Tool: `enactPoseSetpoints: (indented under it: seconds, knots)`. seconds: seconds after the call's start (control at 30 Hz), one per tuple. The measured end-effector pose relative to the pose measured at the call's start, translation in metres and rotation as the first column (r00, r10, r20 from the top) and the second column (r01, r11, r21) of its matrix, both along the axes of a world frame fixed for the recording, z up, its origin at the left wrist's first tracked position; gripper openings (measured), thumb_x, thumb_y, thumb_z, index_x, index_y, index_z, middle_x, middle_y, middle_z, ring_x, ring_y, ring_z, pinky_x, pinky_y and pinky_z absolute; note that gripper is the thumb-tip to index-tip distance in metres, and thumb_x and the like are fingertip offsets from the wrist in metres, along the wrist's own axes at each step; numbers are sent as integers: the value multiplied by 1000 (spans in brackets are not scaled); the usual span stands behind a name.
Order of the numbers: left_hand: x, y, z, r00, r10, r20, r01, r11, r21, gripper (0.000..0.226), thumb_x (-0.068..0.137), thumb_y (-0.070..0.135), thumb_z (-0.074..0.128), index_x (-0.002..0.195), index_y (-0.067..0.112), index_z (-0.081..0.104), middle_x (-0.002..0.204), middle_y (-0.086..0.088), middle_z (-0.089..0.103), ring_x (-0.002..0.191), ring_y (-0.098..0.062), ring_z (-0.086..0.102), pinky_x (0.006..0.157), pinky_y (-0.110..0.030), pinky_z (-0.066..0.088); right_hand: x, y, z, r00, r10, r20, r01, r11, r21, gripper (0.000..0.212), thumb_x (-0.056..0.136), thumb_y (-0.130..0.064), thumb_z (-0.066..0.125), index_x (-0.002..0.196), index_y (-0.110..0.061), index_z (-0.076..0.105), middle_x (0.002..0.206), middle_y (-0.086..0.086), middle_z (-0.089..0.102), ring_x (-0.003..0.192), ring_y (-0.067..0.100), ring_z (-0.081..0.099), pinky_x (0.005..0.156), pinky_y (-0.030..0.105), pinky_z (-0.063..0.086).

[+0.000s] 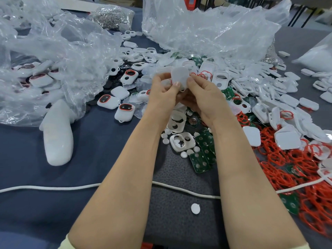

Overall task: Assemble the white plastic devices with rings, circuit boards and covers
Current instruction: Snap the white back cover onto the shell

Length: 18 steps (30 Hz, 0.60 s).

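A lone white disc (195, 208) lies nearest on the bench (89, 159), and just past it a white cord (53, 187) runs from side to side, hidden where the two bare forearms cross it. To the right a thick heap of red rings (305, 177) spreads to the edge of view. Between the forearms lie green boards (202, 159), touching two white frames (182, 141) with small white buttons (166, 136) scattered round them. Well to the left a long white pouch (58, 137) lies flat. Further on, at the middle and raised above the clutter, the left hand (162, 92) and right hand (204, 99) together grip a white shell (179, 78): both thumbs press on its near face, the fingers curl behind it, and a small loop shows at its lower edge. Left of the hands rest closed white devices (108, 101) with red-ringed windows. Right of them, white covers (287, 101) lie piled. Beyond, a crumpled clear bag (53, 51) sprawls on the left with more devices inside, a second clear bag (206, 33) rises behind the hands, and farthest off sits a sack (111, 15) of silvery metal parts.
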<state>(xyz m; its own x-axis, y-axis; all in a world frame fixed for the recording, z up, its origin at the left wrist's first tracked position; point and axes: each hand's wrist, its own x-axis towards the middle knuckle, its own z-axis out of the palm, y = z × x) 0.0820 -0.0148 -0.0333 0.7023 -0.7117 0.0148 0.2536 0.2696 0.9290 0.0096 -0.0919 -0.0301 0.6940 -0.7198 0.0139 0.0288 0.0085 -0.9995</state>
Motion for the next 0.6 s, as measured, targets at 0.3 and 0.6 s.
enactPoseSetpoints:
  seconds: [0.3,0.6]
  knots:
    - [-2,0,-3,999,18,33,-16,998,-57,22,98,-1,48,110,17,51,75,-6,71,78,-20,69,75,-28,58,8,5,-1,994,-106,41,107,994,-28,18,99,-9,48,103,-10,65,82,13,64,67,20,58,68,33,53]
    - [-2,2,1,987,22,160,-14,999,-49,28,97,-2,47,107,19,61,95,-13,69,89,-24,67,86,-37,55,0,5,4,989,-97,110,104,993,-59,14,91,-14,63,96,-27,62,88,1,66,84,17,63,83,38,53]
